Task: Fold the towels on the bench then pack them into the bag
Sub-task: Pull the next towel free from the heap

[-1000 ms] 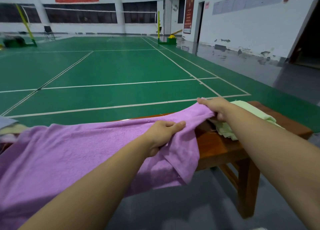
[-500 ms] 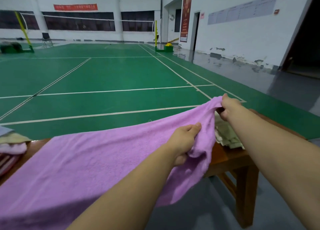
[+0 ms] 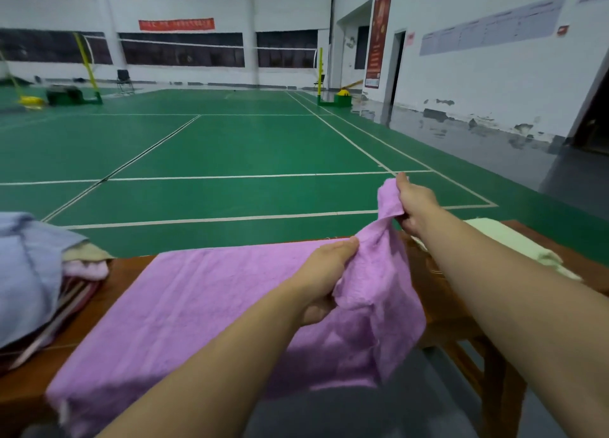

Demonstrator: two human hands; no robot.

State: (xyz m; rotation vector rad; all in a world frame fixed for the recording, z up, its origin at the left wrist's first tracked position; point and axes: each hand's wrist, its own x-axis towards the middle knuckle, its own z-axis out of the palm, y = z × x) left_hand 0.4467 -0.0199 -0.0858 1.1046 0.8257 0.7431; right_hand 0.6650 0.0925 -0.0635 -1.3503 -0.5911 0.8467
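From the head camera, a purple towel (image 3: pixel 204 306) lay spread across the wooden counter (image 3: pixel 125 269), its near edge spilling over the front and its nap looking soft and a little fuzzy. It was one plain lilac colour with no pattern, mostly flat on the left and bunched into creases at its right end. The left hand (image 3: pixel 324 279) had its grip closed on the cloth there, thumb on top and fingers tucked under a gathered fold. The right hand (image 3: pixel 413 207) was raised above the counter, its grip pinching a far corner of the same towel, so that corner stood up in a twisted peak. Between the two hands the fabric hung in a loose flap, dropping below the counter's front edge. A pale green towel (image 3: pixel 514 243) lay on the counter just beyond the right forearm. At the left end sat a stack of cloth (image 3: pixel 39 273), blue on top with cream, pink and striped layers beneath. Behind the counter stretched a green court floor (image 3: pixel 230 141) with white lines.
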